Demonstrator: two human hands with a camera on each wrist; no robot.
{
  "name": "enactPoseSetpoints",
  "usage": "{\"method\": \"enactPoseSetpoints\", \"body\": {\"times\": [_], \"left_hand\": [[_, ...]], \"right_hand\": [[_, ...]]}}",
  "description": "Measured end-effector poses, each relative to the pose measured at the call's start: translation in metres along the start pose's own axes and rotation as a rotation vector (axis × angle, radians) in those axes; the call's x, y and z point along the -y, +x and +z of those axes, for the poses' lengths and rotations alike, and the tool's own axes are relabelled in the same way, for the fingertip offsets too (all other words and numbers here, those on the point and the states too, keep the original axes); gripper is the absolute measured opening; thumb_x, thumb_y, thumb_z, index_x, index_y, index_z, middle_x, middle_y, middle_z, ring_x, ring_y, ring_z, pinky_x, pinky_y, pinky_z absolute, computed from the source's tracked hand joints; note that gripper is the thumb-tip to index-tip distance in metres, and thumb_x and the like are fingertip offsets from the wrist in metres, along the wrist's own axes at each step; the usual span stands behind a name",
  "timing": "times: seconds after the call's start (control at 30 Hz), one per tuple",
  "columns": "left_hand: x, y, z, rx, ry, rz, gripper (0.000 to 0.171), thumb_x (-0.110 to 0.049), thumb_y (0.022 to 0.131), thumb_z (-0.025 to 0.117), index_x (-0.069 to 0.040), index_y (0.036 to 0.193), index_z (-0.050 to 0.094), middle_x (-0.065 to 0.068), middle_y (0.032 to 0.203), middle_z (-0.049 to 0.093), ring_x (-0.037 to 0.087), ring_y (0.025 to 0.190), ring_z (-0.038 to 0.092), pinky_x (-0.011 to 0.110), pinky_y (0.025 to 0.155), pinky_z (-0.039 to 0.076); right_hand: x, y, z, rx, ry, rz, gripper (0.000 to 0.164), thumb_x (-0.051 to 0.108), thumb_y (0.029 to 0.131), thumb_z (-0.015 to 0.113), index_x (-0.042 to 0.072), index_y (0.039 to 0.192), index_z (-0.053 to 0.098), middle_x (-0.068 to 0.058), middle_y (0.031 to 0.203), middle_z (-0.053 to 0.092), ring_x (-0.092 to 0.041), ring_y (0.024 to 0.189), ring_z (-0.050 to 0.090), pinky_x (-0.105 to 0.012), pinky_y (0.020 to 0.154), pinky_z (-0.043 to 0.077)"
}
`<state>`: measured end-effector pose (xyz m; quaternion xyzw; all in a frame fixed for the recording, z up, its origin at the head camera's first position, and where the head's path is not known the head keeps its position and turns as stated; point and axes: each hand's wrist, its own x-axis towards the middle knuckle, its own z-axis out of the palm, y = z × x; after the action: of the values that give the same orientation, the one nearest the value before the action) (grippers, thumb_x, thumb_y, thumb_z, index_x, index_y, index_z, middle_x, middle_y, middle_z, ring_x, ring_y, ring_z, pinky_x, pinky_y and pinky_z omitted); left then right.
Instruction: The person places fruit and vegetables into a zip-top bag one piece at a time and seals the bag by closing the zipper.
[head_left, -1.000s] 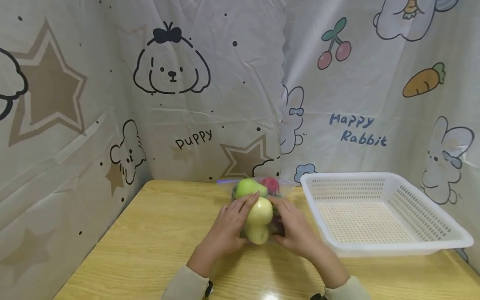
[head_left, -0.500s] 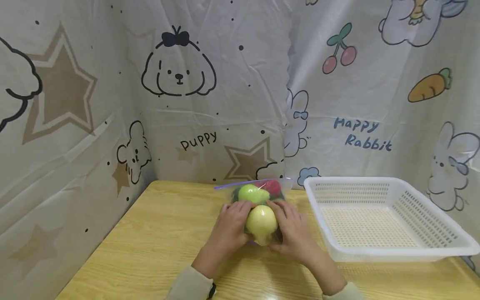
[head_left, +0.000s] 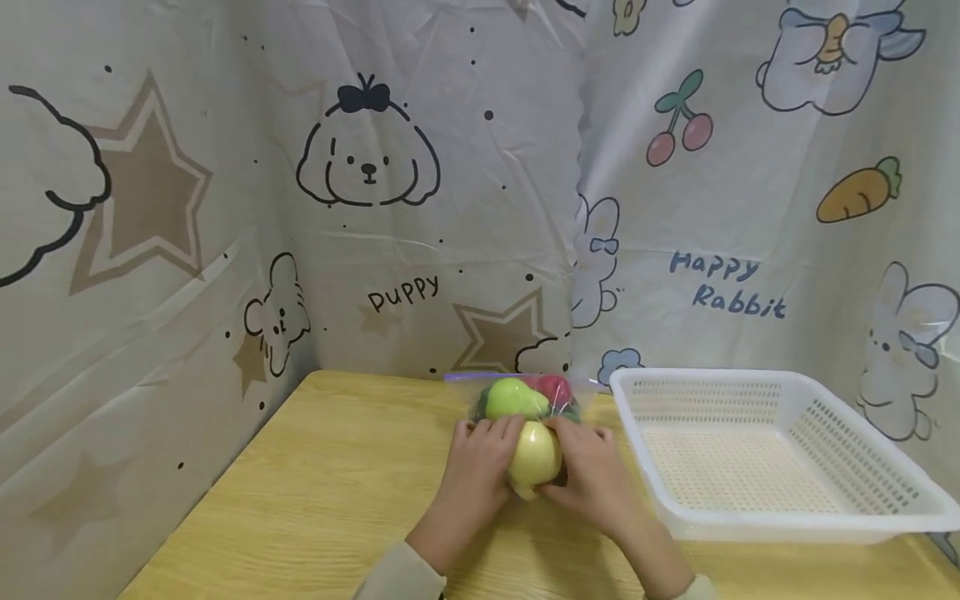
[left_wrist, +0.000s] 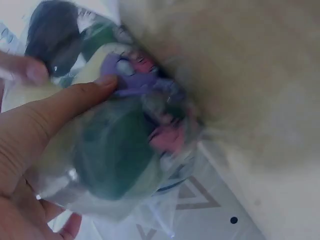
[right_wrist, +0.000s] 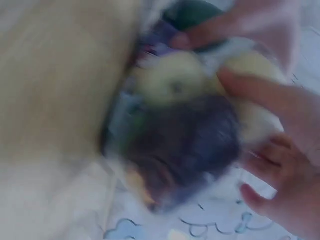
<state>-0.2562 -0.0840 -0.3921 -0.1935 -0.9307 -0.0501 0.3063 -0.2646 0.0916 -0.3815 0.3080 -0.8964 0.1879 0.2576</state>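
Note:
A clear zip bag (head_left: 468, 392) of fruit and vegetables stands on the table between my two hands. Through the plastic show a light green pear (head_left: 513, 398), a red rounded piece (head_left: 555, 390) and, lowest, a pale yellow fruit (head_left: 536, 454). My left hand (head_left: 480, 467) grips the bag's left side, its thumb against a purple print and a dark green piece (left_wrist: 112, 155) behind the plastic. From the right my right hand (head_left: 592, 475) grips it, beside a dark purple piece (right_wrist: 190, 145) blurred in the right wrist view. Hands hide the bag's lower sides.
A white perforated plastic basket (head_left: 787, 523) stands on the right of the wooden table (head_left: 330, 500). Printed curtains (head_left: 390, 225) close off the back and sides.
My hands have shifted their hold and drawn closer in round the bag. A lower yellow piece seen a second ago is mostly out of sight. The head view has tilted slightly.

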Motion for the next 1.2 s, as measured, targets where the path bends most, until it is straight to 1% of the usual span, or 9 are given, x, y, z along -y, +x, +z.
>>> {"method": "enactPoseSetpoints", "body": {"times": [0.2,0.37,0.5,0.6,0.7,0.83,0.97,1.1,1.2], "left_hand": [[0.005,0.005,-0.003,-0.022,-0.051,0.057,0.053,-0.026,0.050,0.087,-0.020,0.096,0.061,-0.002,0.091,0.071,0.018,0.084,0.063,0.044,0.079,0.046],[0.018,-0.009,-0.016,0.184,-0.100,0.077,0.089,-0.037,0.049,0.088,-0.025,0.129,0.051,0.002,0.128,0.058,0.030,0.118,0.048,0.057,0.091,0.044],[0.025,-0.020,-0.022,0.390,-0.100,0.071,0.124,-0.030,0.049,0.091,-0.035,0.149,0.018,0.010,0.156,0.022,0.044,0.138,0.015,0.070,0.097,0.034],[0.026,-0.022,-0.023,0.464,-0.168,0.063,0.128,-0.011,0.054,0.088,-0.038,0.149,0.008,0.015,0.159,0.005,0.050,0.138,0.005,0.071,0.092,0.039],[0.028,-0.020,-0.025,0.460,-0.218,0.067,0.131,-0.003,0.052,0.087,-0.041,0.149,0.007,0.018,0.159,-0.002,0.052,0.136,0.005,0.064,0.080,0.051],[0.037,-0.019,-0.030,0.410,-0.233,0.055,0.133,-0.029,0.047,0.091,-0.038,0.149,0.006,0.018,0.159,-0.006,0.052,0.137,0.003,0.058,0.074,0.056],[0.043,-0.018,-0.033,0.458,-0.363,0.034,0.139,-0.059,0.043,0.083,-0.031,0.150,-0.001,0.019,0.155,-0.021,0.054,0.134,-0.009,0.063,0.084,0.051],[0.042,-0.013,-0.029,0.541,-0.528,-0.012,0.126,-0.070,0.056,0.070,-0.031,0.150,-0.004,0.022,0.152,-0.029,0.052,0.132,-0.019,0.072,0.094,0.037],[0.034,-0.008,-0.026,0.606,-0.581,-0.080,0.108,-0.071,0.069,0.059,-0.034,0.149,-0.004,0.023,0.151,-0.030,0.050,0.132,-0.023,0.079,0.096,0.024]], "right_hand": [[-0.012,-0.009,-0.032,0.194,0.230,-0.021,0.088,0.023,0.056,0.087,0.007,0.133,0.047,-0.014,0.129,0.059,-0.028,0.116,0.053,-0.056,0.095,0.045],[-0.012,-0.007,-0.032,0.189,0.193,-0.097,0.073,0.019,0.054,0.087,0.011,0.121,0.058,-0.005,0.120,0.060,-0.024,0.112,0.051,-0.056,0.089,0.047],[-0.008,-0.012,-0.020,0.221,0.092,-0.089,0.094,0.027,0.047,0.089,0.008,0.129,0.049,-0.004,0.115,0.057,-0.023,0.106,0.051,-0.048,0.080,0.049],[-0.007,-0.012,-0.012,0.203,0.005,-0.087,0.092,0.020,0.048,0.087,0.008,0.129,0.046,-0.004,0.112,0.054,-0.024,0.101,0.051,-0.042,0.075,0.048],[-0.009,-0.010,-0.009,0.130,-0.034,-0.085,0.074,0.007,0.049,0.082,0.013,0.117,0.054,0.000,0.105,0.058,-0.019,0.096,0.053,-0.036,0.070,0.042],[-0.007,-0.008,-0.009,0.088,-0.036,-0.126,0.057,0.001,0.050,0.076,0.017,0.104,0.066,0.006,0.096,0.066,-0.012,0.089,0.058,-0.032,0.067,0.034],[-0.001,-0.009,-0.012,0.139,-0.123,-0.174,0.056,0.006,0.058,0.076,0.015,0.113,0.069,0.003,0.099,0.065,-0.016,0.095,0.055,-0.037,0.072,0.039],[0.007,-0.016,-0.016,0.316,-0.269,-0.189,0.083,0.042,0.067,0.077,0.012,0.138,0.046,-0.012,0.135,0.049,-0.032,0.126,0.039,-0.056,0.095,0.041],[0.010,-0.023,-0.014,0.440,-0.208,-0.134,0.104,0.058,0.071,0.068,0.007,0.148,0.020,-0.022,0.155,0.020,-0.042,0.140,0.013,-0.068,0.103,0.030]]}}
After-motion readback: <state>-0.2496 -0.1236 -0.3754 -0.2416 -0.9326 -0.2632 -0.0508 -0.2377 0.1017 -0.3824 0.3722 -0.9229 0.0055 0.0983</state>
